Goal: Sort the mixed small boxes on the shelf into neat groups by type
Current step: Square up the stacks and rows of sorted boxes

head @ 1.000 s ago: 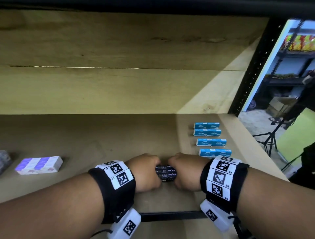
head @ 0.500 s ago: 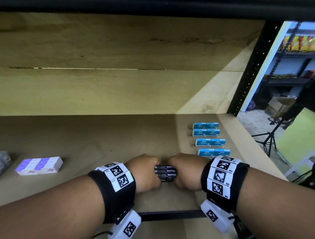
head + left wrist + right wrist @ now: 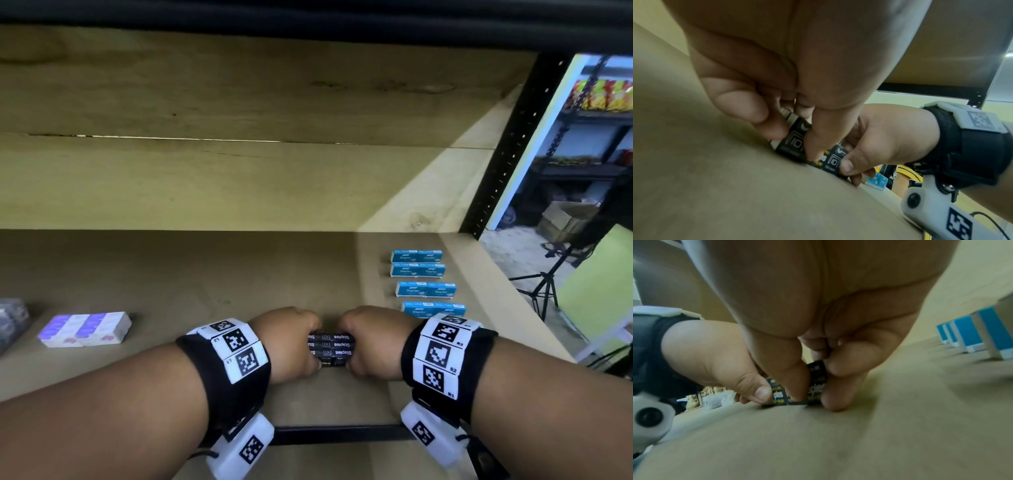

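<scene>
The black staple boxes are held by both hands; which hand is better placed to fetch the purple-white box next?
Left. The left hand is on the same side as the purple-white box; the right hand is farther.

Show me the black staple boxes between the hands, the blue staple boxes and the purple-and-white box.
Black staple boxes [image 3: 330, 347]: head view, on the printed top faces.
Blue staple boxes [image 3: 425, 290]: head view, on the third row's top.
Purple-and-white box [image 3: 85, 327]: head view, on its top face.
</scene>
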